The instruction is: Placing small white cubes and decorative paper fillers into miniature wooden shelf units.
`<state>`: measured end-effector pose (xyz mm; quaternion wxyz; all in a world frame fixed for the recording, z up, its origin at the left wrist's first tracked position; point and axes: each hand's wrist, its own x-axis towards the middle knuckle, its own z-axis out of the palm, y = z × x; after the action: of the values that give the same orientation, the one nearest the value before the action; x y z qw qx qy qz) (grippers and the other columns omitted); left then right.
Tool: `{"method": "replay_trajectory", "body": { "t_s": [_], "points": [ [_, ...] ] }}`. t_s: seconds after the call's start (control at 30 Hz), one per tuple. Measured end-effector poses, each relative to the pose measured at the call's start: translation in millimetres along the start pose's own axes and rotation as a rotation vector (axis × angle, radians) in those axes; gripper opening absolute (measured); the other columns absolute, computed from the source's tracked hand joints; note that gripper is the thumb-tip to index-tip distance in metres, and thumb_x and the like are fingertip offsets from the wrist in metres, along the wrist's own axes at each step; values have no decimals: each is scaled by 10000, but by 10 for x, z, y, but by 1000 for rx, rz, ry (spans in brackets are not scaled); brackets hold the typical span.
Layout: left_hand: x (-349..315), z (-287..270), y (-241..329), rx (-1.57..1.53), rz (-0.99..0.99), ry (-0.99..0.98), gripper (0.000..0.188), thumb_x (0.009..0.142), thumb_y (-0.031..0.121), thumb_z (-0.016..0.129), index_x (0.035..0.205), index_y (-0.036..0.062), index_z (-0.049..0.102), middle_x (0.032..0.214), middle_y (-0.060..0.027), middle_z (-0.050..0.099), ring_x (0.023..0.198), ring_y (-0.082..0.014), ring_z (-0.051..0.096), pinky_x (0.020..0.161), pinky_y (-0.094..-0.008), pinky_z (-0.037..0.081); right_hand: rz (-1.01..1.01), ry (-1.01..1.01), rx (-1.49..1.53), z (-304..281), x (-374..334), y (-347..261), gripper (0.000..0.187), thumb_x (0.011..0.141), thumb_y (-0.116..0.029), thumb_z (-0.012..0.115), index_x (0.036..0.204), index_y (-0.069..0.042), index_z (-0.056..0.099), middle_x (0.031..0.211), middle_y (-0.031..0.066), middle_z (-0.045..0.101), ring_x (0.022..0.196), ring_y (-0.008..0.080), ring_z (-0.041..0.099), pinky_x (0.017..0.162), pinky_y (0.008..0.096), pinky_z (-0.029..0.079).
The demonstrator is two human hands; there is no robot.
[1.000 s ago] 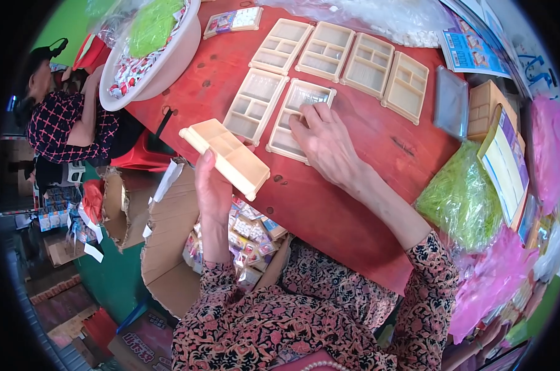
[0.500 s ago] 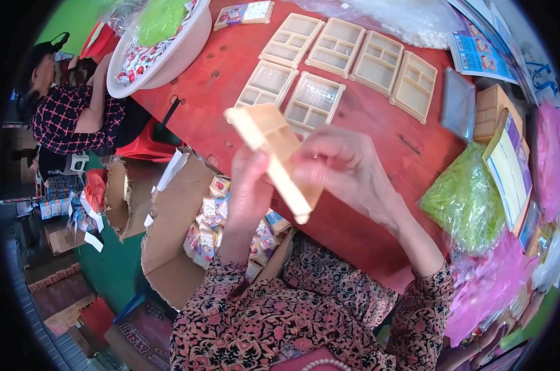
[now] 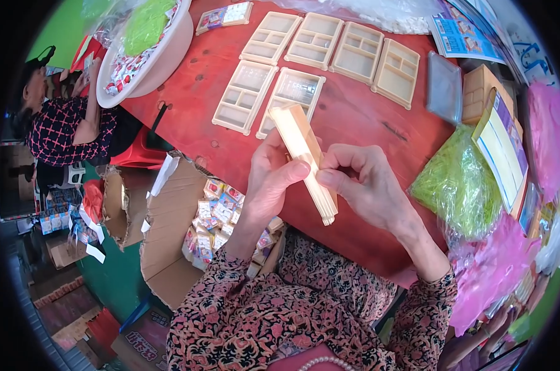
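Note:
A small stack of beige plastic compartment trays [image 3: 301,157] is held on edge above the front of the red table. My left hand [image 3: 274,176] is wrapped round its left side, the thumb pressed on the trays' rims. My right hand [image 3: 360,179] is closed in a pinch at the stack's right edge, thumb against the fingers. How many trays are in the stack I cannot tell. Beyond my hands, several beige compartment trays [image 3: 357,52] lie face up in two rows; the stack partly hides the nearest one [image 3: 298,86].
On the red table [image 3: 190,111] stands a white tub [image 3: 181,46] of small wrapped pieces, far left. A cardboard box [image 3: 175,229] of filled packs is at the table's near left. A bag of green shreds [image 3: 462,185] and pink plastic [image 3: 490,272] lie right. Another person [image 3: 63,127] sits left.
The held stack has turned steeper and more edge-on, moving slightly right. My right hand has shifted right and now pinches the stack's edge. The view has shifted a little.

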<state>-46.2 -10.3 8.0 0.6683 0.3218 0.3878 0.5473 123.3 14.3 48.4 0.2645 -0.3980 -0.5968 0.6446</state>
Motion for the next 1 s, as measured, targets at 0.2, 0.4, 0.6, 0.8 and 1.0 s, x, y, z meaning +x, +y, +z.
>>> {"method": "replay_trajectory", "body": {
  "t_s": [0.2, 0.4, 0.6, 0.8, 1.0],
  "points": [
    [-5, 43, 6, -6, -54, -11, 579, 738, 218, 718, 1192, -25, 452, 1046, -108, 585, 938, -163, 585, 853, -307, 465, -8, -11, 220, -19, -37, 72, 127, 874, -61, 555, 774, 12, 525, 698, -41, 467, 672, 14, 385, 566, 215, 341],
    [-120, -162, 16, 14, 109, 155, 541, 792, 214, 620, 1220, -49, 417, 1076, -145, 579, 968, -217, 600, 863, -349, 470, -473, 134, -707, -175, -36, -124, 78, 732, 10, 565, 758, 8, 492, 700, 147, 492, 683, 279, 538, 583, 368, 420],
    [-239, -527, 230, -160, 81, 255, 661, 852, 430, 506, 1307, -25, 355, 1154, -256, 526, 1036, -399, 559, 865, -495, 488, -487, -8, -1484, -442, -13, 221, 131, 715, -62, 528, 843, -32, 517, 863, 73, 448, 789, 214, 522, 657, 306, 466],
    [-309, -558, 178, -173, 57, 258, 677, 850, 439, 508, 1316, -23, 340, 1153, -283, 513, 1018, -428, 558, 852, -529, 484, -507, -64, -1772, -556, 43, 465, 332, 700, -97, 566, 1024, -26, 548, 983, 66, 493, 901, 209, 520, 792, 306, 453],
    [-173, -407, 90, -152, -12, 246, 659, 851, 429, 514, 1313, -11, 350, 1144, -248, 532, 1015, -412, 567, 877, -496, 475, -447, 239, -1126, -241, 126, 530, 345, 716, -78, 629, 1036, -2, 524, 1076, 135, 493, 1000, 319, 507, 828, 390, 446]
  ]
}}
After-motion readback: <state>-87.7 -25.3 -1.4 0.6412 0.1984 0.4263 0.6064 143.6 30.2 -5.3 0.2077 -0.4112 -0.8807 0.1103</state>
